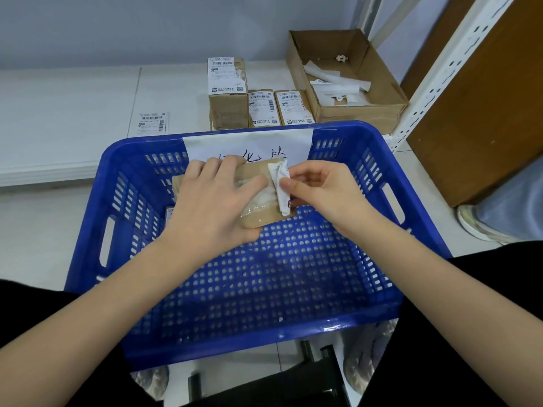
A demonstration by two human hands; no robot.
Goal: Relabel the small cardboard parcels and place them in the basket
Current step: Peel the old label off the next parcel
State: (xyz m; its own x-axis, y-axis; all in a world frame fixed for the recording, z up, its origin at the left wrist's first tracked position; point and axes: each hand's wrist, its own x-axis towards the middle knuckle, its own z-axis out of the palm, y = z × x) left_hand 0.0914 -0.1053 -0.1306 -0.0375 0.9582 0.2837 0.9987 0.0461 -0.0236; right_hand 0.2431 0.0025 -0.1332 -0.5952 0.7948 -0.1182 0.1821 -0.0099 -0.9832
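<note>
Over the blue plastic basket [367, 292], my left hand [213, 204] grips a small cardboard parcel [255, 214] from above, fingers wrapped over its far edge. My right hand [323, 192] pinches a crumpled white label [280, 186] that is partly peeled up from the parcel's right end. Another labelled parcel [169, 214] lies in the basket, mostly hidden under my left hand. Three labelled parcels wait on the white table behind the basket: a tall one [227, 92] and two lower ones [263, 108] [295, 107]. A stack of fresh labels [152, 122] lies at the left.
An open cardboard box [367, 110] holding torn label scraps stands at the back right. A white sheet with handwriting [249, 143] hangs on the basket's far wall. A white perforated shelf post [440, 74] and a brown board [484, 113] rise at the right.
</note>
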